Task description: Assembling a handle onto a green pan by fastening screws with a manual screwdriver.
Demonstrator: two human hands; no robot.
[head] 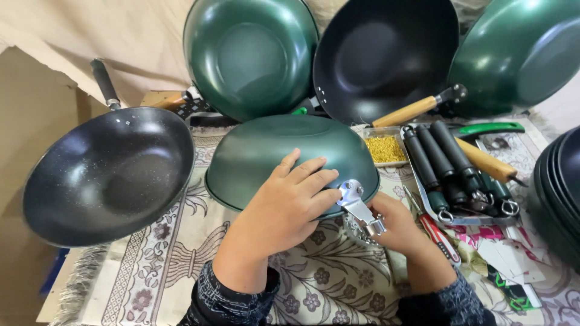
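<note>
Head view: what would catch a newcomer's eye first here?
The upturned green wok at the centre, with the left hand spread flat on it and the right hand at the metal handle bracket on its rim. Around it stand more woks: a black wok at left and green and black ones leaning behind. At right, a tray of black handles lies on the patterned cloth.

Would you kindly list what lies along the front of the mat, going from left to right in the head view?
Black wok → upturned green wok → left hand → metal handle bracket → right hand → tray of black handles → stack of dark pans.
</note>
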